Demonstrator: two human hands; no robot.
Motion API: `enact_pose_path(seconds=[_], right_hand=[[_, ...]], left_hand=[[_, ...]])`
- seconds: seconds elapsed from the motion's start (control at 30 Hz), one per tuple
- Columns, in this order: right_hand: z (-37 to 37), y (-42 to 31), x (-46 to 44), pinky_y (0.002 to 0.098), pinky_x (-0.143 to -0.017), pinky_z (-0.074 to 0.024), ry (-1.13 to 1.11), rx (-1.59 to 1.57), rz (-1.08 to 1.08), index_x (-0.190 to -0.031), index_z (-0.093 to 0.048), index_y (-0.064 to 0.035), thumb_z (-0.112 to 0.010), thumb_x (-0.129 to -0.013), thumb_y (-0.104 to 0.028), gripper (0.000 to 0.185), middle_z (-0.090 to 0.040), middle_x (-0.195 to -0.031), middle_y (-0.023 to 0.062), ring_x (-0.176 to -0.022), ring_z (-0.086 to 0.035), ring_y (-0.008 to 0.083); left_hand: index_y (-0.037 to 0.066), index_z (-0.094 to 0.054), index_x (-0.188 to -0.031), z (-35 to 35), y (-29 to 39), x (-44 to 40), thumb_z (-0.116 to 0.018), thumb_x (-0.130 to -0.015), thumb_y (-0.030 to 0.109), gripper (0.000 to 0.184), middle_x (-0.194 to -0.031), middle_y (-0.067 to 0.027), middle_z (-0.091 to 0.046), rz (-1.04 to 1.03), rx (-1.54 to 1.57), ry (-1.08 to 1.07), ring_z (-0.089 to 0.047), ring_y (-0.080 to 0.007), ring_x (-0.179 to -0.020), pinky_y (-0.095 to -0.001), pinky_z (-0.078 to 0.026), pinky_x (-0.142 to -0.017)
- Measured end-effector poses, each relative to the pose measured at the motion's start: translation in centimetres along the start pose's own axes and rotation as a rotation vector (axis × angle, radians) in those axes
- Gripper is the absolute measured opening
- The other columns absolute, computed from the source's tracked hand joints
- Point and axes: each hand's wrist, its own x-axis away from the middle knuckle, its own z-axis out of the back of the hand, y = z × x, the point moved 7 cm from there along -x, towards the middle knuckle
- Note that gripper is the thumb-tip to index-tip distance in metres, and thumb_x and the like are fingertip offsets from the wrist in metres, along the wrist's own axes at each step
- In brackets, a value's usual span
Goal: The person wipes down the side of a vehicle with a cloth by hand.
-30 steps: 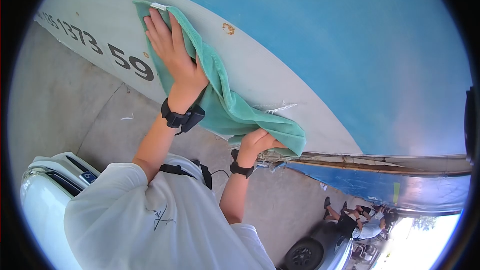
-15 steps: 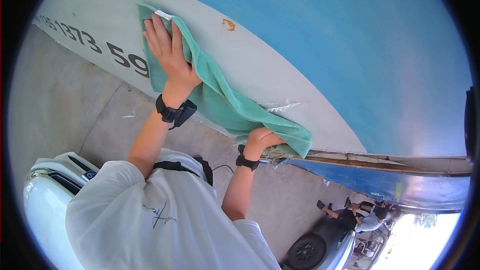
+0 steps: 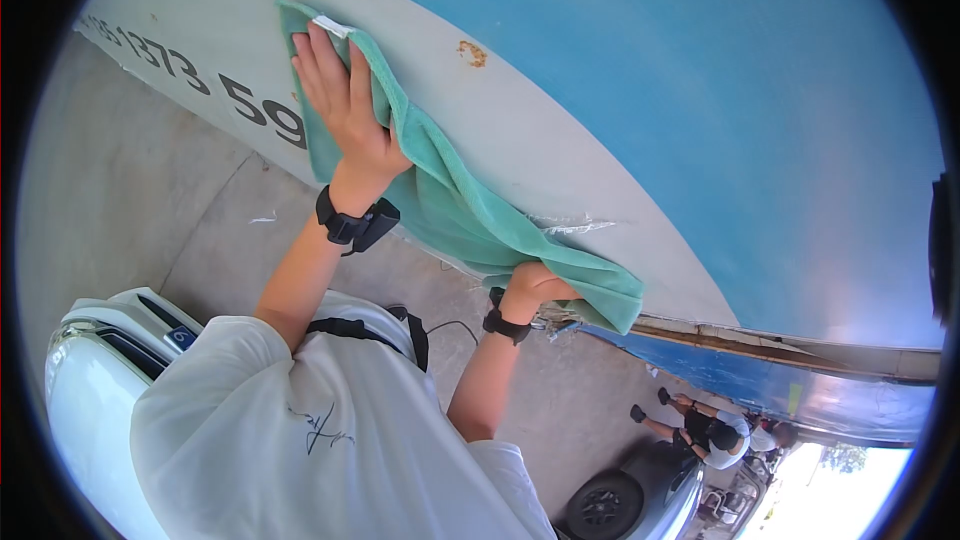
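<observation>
A green cloth (image 3: 440, 190) lies stretched over the white band (image 3: 560, 130) of a large blue panel (image 3: 700, 70). My left hand (image 3: 345, 115) rests flat on the cloth's upper left part, its fingers stretched toward a white tag. At the lower right end of the cloth, my right hand (image 3: 535, 285) holds it, with the fingertips hidden under a fold. Dark numbers (image 3: 265, 115) on the band are partly covered by the cloth. Right beside the cloth, torn whitish film (image 3: 575, 227) sticks to the band.
A rusty spot (image 3: 472, 53) marks the band above. Below are the concrete floor (image 3: 150, 180), a white car (image 3: 90, 390) at left and a dark wheel (image 3: 605, 505). A person (image 3: 715, 435) sits at lower right, near a second person. A worn strip (image 3: 760, 340) edges the panel.
The right end of the cloth and my right hand have shifted right and slightly down. My left hand moved slightly left, then back a little. More of the cloth is stretched between them.
</observation>
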Motion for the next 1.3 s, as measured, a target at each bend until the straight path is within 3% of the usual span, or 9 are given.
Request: enact_pose_path(seconds=[0.17,0.33,0.6,0.67,0.77,0.9,1.0,1.1,1.3], right_hand=[[1.5,1.6,-2.4,0.0474,-0.097,-0.0432,0.005,0.041,0.01,-0.138,-0.037,0.0094,-0.055,-0.097,-0.028,0.059,-0.041,-0.14,0.0271,-0.117,-0.051,0.0393],[3.0,-0.3,-7.5,0.0536,-0.105,-0.0298,0.067,0.05,0.017,-0.13,-0.048,0.0104,-0.045,-0.101,-0.035,0.054,-0.038,-0.141,0.032,-0.117,-0.044,0.0433],[-0.8,1.4,4.1,0.0508,-0.114,-0.0189,-0.148,-0.036,-0.059,-0.145,-0.024,0.0121,-0.042,-0.101,-0.032,0.064,-0.019,-0.152,0.0329,-0.138,-0.025,0.0464],[-0.3,2.5,4.1,0.0497,-0.113,-0.0207,-0.211,0.039,-0.095,-0.146,-0.02,0.0102,-0.046,-0.099,-0.031,0.068,-0.021,-0.151,0.031,-0.135,-0.03,0.0456],[1.9,2.8,-1.1,0.0498,-0.105,-0.0342,-0.114,0.079,-0.074,-0.144,-0.025,0.007,-0.059,-0.093,-0.037,0.075,-0.038,-0.143,0.0271,-0.124,-0.046,0.0441],[3.0,1.1,-4.9,0.051,-0.104,-0.033,-0.048,0.173,0.149,-0.134,-0.041,0.0097,-0.054,-0.097,-0.04,0.063,-0.042,-0.137,0.0295,-0.12,-0.045,0.0442],[2.4,0.7,-3.0,0.0518,-0.104,-0.033,-0.007,0.229,0.337,-0.13,-0.045,0.0122,-0.052,-0.098,-0.032,0.056,-0.043,-0.136,0.0308,-0.116,-0.048,0.0443],[1.6,1.2,-1.1,0.0503,-0.103,-0.0344,-0.065,-0.044,0.019,-0.132,-0.044,0.0116,-0.054,-0.097,-0.03,0.055,-0.043,-0.138,0.0297,-0.116,-0.049,0.043],[2.4,3.3,-0.1,0.0458,-0.098,-0.0438,-0.236,0.037,0.005,-0.137,-0.038,0.0083,-0.065,-0.091,-0.032,0.067,-0.045,-0.139,0.0248,-0.114,-0.056,0.0379]], left_hand=[[0.002,-0.031,-0.149,0.0,0.0,-0.2,-0.049,-0.09,0.049,0.077,-0.154,-0.0328,-0.018,0.013,0.002,-0.001,-0.015,-0.0537,-0.142,-0.0655,-0.01,-0.11],[0.002,-0.031,-0.15,-0.1,0.2,-0.2,-0.048,-0.091,0.048,0.076,-0.155,-0.0319,-0.018,0.016,0.015,0.026,-0.014,-0.0531,-0.142,-0.0658,-0.01,-0.11],[0.002,-0.03,-0.15,0.0,0.3,-0.4,-0.044,-0.093,0.049,0.075,-0.155,-0.0319,-0.019,0.0,0.01,0.025,-0.015,-0.0521,-0.143,-0.0651,-0.01,-0.111],[0.002,-0.03,-0.15,0.1,0.2,-0.5,-0.044,-0.093,0.048,0.074,-0.155,-0.032,-0.018,0.0,0.005,0.026,-0.015,-0.0523,-0.143,-0.0649,-0.01,-0.111],[0.003,-0.03,-0.15,0.1,0.1,-0.4,-0.043,-0.093,0.047,0.073,-0.155,-0.0322,-0.018,0.003,0.015,0.012,-0.014,-0.0525,-0.143,-0.0649,-0.01,-0.111],[0.003,-0.031,-0.15,0.0,0.1,-0.2,-0.042,-0.093,0.047,0.073,-0.155,-0.0322,-0.017,0.002,0.009,0.037,-0.013,-0.0526,-0.143,-0.065,-0.01,-0.111],[0.003,-0.03,-0.15,0.2,0.4,-0.4,-0.042,-0.093,0.047,0.073,-0.155,-0.0321,-0.017,0.007,0.005,0.013,-0.013,-0.0526,-0.143,-0.0649,-0.01,-0.111],[0.003,-0.03,-0.15,0.1,0.2,-0.3,-0.042,-0.093,0.046,0.073,-0.155,-0.032,-0.017,0.001,0.01,0.004,-0.013,-0.0524,-0.143,-0.0647,-0.01,-0.111],[0.003,-0.029,-0.15,0.1,0.4,-0.5,-0.041,-0.094,0.046,0.073,-0.155,-0.0318,-0.017,-0.018,0.025,0.011,-0.013,-0.0524,-0.143,-0.0652,-0.01,-0.111]])
